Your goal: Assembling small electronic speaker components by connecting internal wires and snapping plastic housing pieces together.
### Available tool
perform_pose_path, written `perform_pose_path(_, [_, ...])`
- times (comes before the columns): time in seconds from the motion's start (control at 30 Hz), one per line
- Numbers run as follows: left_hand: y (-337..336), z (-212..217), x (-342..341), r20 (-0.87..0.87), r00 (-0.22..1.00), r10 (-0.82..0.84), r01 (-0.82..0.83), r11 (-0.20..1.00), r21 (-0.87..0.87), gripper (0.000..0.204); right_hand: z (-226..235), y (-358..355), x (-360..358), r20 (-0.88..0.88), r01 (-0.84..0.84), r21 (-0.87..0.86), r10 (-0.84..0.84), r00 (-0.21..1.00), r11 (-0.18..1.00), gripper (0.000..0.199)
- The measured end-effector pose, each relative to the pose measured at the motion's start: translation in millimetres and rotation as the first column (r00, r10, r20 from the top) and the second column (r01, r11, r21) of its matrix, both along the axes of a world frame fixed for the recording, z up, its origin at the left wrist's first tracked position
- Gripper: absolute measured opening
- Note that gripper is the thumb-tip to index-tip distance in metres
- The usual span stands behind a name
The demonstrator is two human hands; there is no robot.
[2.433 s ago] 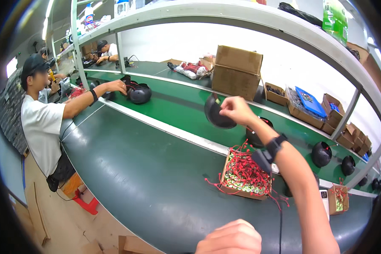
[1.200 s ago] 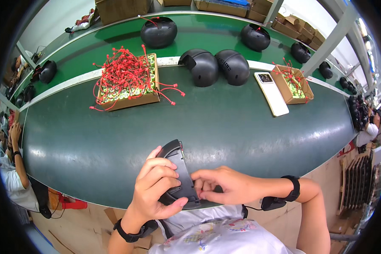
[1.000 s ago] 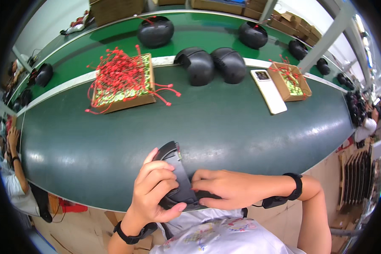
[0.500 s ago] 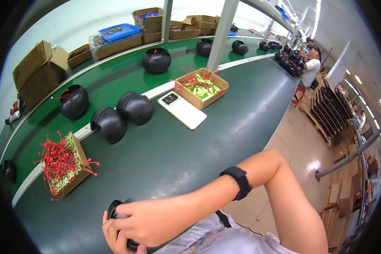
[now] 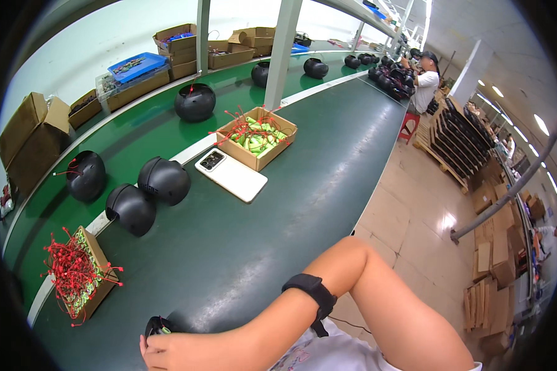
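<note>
My right hand (image 5: 167, 353), its arm wearing a black wrist strap (image 5: 312, 293), is at the lower left edge of the bench. Its fingers are curled over a black shell (image 5: 159, 324) that has a bit of green showing inside. The lower part of the hand and most of the shell are cut off or covered. My left hand cannot be made out. Nearby is a carton of green cells with red-plugged leads (image 5: 100, 295). Beyond it, two black round housings (image 5: 130, 210) (image 5: 164, 180) sit side by side at the pale dividing strip.
A white phone (image 5: 232, 175) lies beside an open carton of green cells (image 5: 257, 157). More black housings (image 5: 195, 102) stand on the green belt (image 5: 130, 133). Boxes and a blue tray (image 5: 136, 67) line the back. A grey post (image 5: 283, 52) rises mid-bench; a co-worker (image 5: 426, 86) is far right.
My view has shifted, so the bench things appear farther left and mostly lower. My right hand, still on the black shell, sits lower in the picture, and green now shows in the shell.
</note>
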State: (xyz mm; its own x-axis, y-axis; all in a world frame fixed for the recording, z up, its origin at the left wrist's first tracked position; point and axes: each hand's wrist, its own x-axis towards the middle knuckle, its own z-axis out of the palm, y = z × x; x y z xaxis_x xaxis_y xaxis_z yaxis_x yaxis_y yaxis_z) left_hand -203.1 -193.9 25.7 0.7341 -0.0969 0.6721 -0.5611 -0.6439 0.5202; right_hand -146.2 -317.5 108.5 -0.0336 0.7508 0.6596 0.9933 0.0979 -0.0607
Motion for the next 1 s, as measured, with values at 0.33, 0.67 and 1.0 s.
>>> perform_pose_path(0.33, [13,-1,-39,-0.051,0.986,0.157,-0.156,0.987,0.034,0.042,-58,-40,41,-0.633,-0.175,-0.131,0.053,0.773,0.976,0.040])
perform_pose_path(0.67, [14,7,-37,-0.098,0.991,0.086,-0.087,0.996,-0.011,0.042,-67,-30,44,-0.621,0.064,-0.157,-0.149,0.769,0.985,0.033])
perform_pose_path(1.0, [22,6,-44,-0.143,0.986,0.083,-0.089,0.996,-0.032,0.050,-82,-24,54,-0.442,0.090,0.037,-0.065,0.895,0.995,0.016])
